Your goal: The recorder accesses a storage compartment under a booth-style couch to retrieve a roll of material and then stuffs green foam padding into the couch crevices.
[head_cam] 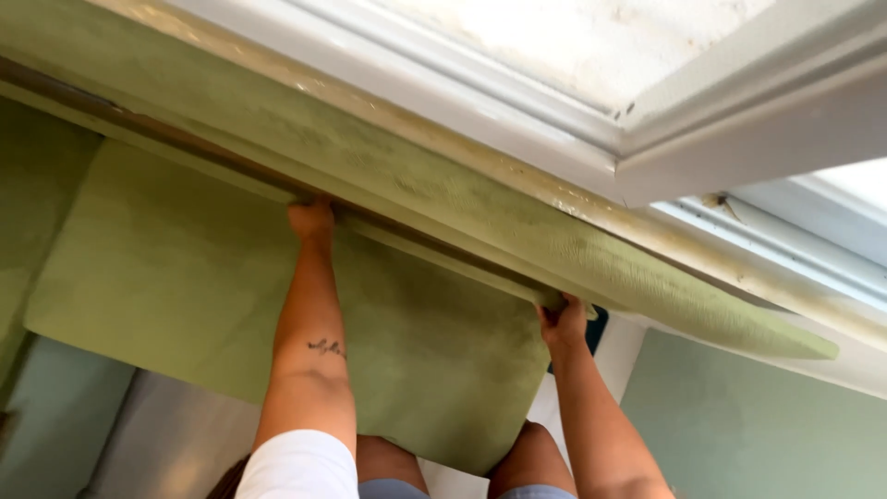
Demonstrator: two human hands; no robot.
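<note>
Both arms stretched fwd, left hand & right hand apart, gripping green cushion edge

I see two bare arms from my headcam, no watch, rings or gloves on either. My left hand leads down to a forearm with a small dark tattoo of thin, script-like lines. A white short sleeve covers that upper arm. My right hand is bare too. Below are blue-grey shorts and bare knees.
</note>
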